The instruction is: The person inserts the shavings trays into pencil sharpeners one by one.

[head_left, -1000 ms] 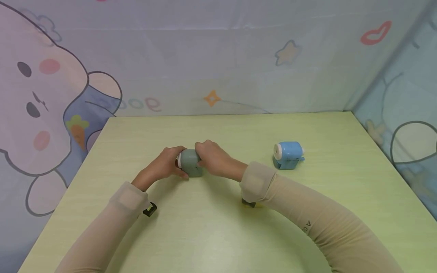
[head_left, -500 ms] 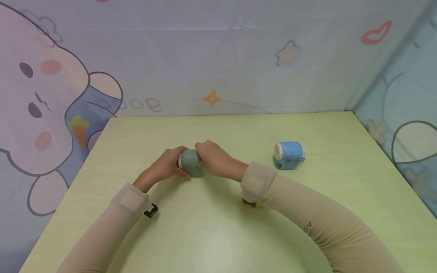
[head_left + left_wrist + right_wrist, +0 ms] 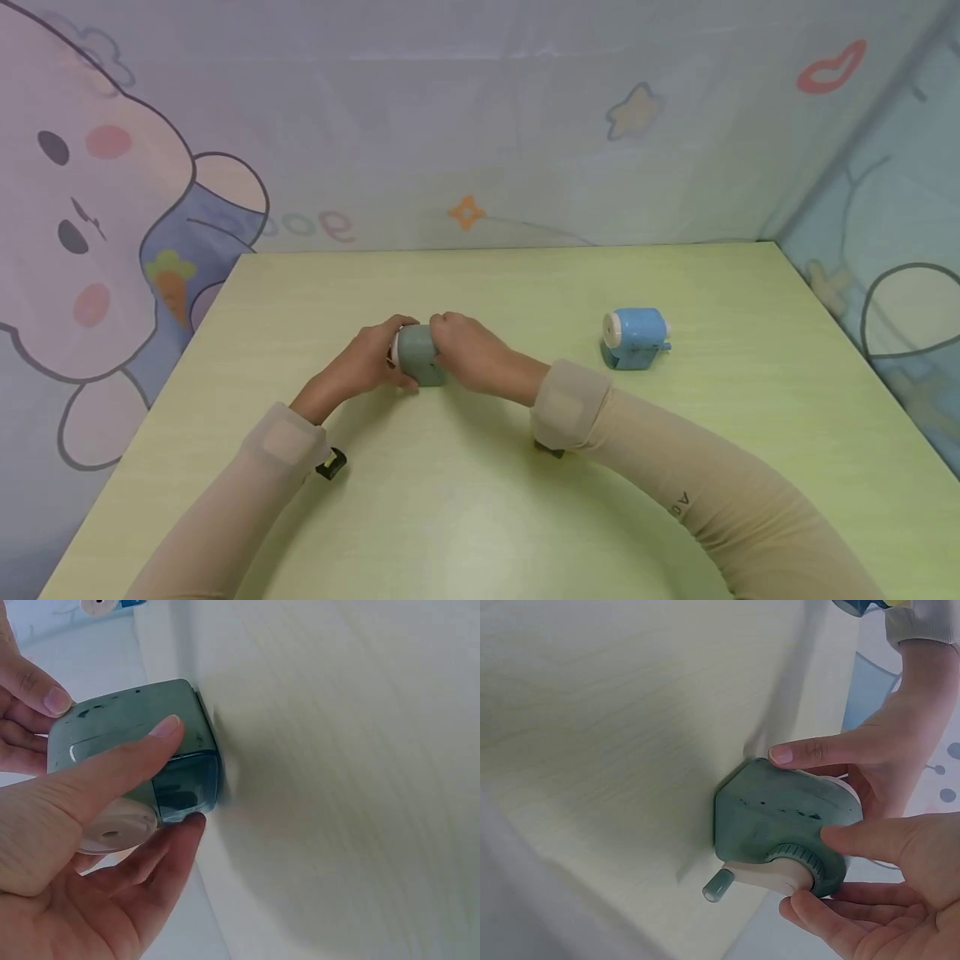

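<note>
A green hand-crank pencil sharpener stands upright on the table, left of the middle. My left hand grips it from the left, around its pale round front. In the left wrist view that hand's thumb lies along the body by the clear shavings drawer, fingers on the opposite side. My right hand holds the crank end. In the right wrist view its thumb presses the green body and its fingers curl at the base of the pale crank arm. The crank's green knob sticks out free of the fingers.
A blue crank pencil sharpener stands to the right on the pale yellow-green table. A printed cloth backdrop rises behind the table's far edge. Small dark devices show under the sleeves.
The right wrist and cuff have shifted slightly down and right, while that hand keeps its hold. The left hand and the green pencil sharpener stay in place.
</note>
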A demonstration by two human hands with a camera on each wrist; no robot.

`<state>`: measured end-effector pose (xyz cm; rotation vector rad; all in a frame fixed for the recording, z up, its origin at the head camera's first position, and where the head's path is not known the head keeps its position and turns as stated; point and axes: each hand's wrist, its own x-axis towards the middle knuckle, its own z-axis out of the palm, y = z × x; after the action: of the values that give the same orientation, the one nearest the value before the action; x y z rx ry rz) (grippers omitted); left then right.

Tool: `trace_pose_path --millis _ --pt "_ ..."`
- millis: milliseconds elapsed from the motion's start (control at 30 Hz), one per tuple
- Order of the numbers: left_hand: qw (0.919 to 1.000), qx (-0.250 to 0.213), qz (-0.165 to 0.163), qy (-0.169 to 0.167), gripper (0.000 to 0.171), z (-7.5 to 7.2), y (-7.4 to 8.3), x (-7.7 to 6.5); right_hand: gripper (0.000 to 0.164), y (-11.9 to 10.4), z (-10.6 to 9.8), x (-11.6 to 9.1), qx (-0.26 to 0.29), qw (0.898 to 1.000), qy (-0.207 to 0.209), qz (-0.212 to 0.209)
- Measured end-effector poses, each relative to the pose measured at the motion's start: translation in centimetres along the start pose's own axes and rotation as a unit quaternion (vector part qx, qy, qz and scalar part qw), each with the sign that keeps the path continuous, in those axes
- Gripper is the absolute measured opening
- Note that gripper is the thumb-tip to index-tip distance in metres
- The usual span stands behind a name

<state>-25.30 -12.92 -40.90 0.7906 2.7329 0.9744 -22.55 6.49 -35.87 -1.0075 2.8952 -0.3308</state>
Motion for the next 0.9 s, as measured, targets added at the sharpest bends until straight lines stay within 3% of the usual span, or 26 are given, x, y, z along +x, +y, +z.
trace_pose_path --millis 167,367,533,767,900 --pt "1.0000 -0.001 0.000 -0.002 0.092 -0.6 0.5 -0.2 0.032 0.1 -0.2 -0.2 0.033 0.999 -0.003 0.012" --pt "0.9998 0.017 0.012 -0.003 0.089 -1.4 1.4 -0.8 0.042 0.6 -1.0 -0.9 0.080 0.996 -0.011 0.035" --pt "0.9982 0.041 0.040 0.015 0.079 -1.9 2.4 -1.3 0.055 1.6 -2.3 -2.0 0.103 0.993 -0.010 0.065" --pt "0.9876 0.098 0.113 0.047 0.056 -1.7 4.3 -2.0 0.048 3.8 -4.2 -4.8 0.135 0.987 0.030 0.087" --pt "0.9822 0.122 0.131 0.056 0.050 -1.1 5.7 -2.3 0.043 5.5 -4.6 -7.1 0.148 0.983 0.062 0.095"
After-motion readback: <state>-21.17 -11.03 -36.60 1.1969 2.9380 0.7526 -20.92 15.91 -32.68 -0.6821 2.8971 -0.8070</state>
